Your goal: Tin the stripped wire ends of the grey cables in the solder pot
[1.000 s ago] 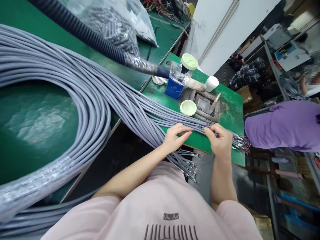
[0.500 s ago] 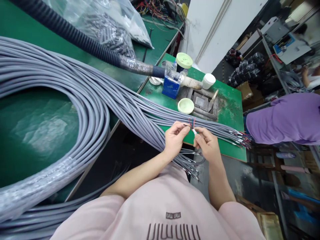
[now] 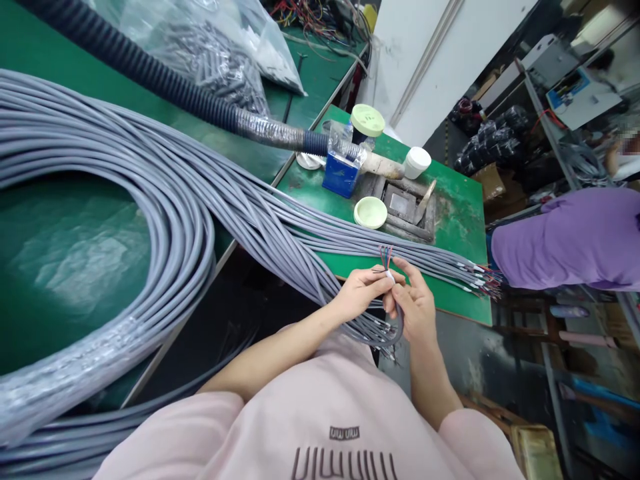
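Between my hands is the end of one grey cable (image 3: 399, 320), bent in a loop, with a white sleeve near its tip and several thin red, blue and dark wires (image 3: 385, 257) fanned upward. My left hand (image 3: 363, 291) pinches the cable end at the white sleeve, thumb on top. My right hand (image 3: 414, 300) is closed around the cable just below, its index finger raised beside the wires. Under and behind the hands runs a thick bundle of grey cables (image 3: 260, 200). More cable ends (image 3: 377, 330) with white sleeves hang below the hands.
On the green bench stand a blue box (image 3: 341, 175), a black hose (image 3: 200, 97), a solder pot-like block (image 3: 403, 203) with a flat stick, a pale green lid (image 3: 371, 212) and a white jar (image 3: 417, 161). A person in purple (image 3: 565, 240) is at the right.
Both hands have moved slightly down. The left hand has shifted from the loose wires to the white sleeve, and the right hand's grip has slid lower on the cable.
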### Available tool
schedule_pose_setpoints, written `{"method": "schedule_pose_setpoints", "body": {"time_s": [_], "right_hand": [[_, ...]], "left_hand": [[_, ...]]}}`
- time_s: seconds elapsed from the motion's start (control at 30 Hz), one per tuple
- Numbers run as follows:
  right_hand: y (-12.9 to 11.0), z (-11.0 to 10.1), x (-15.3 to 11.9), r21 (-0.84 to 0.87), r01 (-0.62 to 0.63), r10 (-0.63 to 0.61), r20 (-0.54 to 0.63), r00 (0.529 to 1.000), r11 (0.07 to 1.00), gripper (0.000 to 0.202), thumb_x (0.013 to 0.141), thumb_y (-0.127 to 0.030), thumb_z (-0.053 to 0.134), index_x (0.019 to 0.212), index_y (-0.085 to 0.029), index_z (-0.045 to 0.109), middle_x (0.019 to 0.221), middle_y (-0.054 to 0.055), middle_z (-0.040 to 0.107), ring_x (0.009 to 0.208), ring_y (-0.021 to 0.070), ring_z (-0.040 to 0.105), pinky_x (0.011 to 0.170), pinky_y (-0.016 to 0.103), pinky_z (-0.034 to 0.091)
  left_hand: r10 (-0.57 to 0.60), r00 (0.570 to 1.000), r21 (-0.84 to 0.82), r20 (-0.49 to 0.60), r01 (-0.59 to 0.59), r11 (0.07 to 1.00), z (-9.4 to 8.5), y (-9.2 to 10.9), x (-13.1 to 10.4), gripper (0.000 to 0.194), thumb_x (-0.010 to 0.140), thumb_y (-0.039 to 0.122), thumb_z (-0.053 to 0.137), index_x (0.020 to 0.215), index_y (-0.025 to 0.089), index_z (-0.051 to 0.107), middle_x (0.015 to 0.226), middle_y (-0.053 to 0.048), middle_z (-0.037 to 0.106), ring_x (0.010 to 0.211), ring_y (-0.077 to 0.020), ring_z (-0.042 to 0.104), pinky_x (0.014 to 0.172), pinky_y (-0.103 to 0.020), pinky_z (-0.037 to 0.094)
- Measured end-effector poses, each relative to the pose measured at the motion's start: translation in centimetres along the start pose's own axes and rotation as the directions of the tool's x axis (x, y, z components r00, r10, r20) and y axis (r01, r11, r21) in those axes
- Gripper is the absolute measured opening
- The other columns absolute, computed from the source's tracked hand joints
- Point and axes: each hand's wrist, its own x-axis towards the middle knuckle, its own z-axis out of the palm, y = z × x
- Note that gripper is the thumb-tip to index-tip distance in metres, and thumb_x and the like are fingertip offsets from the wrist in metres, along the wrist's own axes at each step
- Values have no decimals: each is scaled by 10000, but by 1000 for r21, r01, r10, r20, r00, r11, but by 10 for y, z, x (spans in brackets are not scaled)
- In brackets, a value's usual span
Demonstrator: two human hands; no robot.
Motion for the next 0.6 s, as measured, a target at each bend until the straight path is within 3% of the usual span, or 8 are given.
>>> {"method": "schedule_pose_setpoints", "body": {"time_s": [0.1,0.23,0.3,0.43,0.6], "right_hand": [[-13,-16,7,-240,92,-98,-13,995,966,265,850,-397,623,1075,-276,696,651,-5,642,576,152,583,568,296,484],[-32,-22,16,-444,282,-307,15,952,851,136,834,-344,640,802,-259,740,776,23,663,737,184,606,711,341,484],[-37,-17,18,-467,320,-340,45,939,824,96,810,-310,671,749,-257,723,758,18,649,715,181,590,690,339,468],[-39,-6,19,-470,369,-425,-13,905,802,80,811,-265,677,747,-276,723,702,5,621,660,171,553,642,336,438],[-32,-6,20,-407,431,-490,-47,871,805,106,791,-217,688,742,-294,741,649,-3,618,631,172,527,607,339,411]], "left_hand": [[-1,1000,54,16,0,999,-2,1,-2,358,846,481,629,875,148,761,789,-74,705,815,-188,633,801,-338,502],[22,993,102,116,-34,994,1,-3,-4,325,830,466,654,768,166,761,833,-73,709,858,-188,614,820,-339,488],[34,989,100,143,-49,994,4,-5,-6,326,820,470,666,753,164,753,791,-66,690,815,-181,609,804,-343,488],[59,985,114,160,-78,990,6,-7,-9,340,815,484,668,746,162,750,740,-59,654,803,-184,606,787,-343,490],[11,981,78,194,-27,997,3,-8,-11,339,818,485,664,779,163,764,762,-66,646,807,-184,602,764,-330,493]]}}
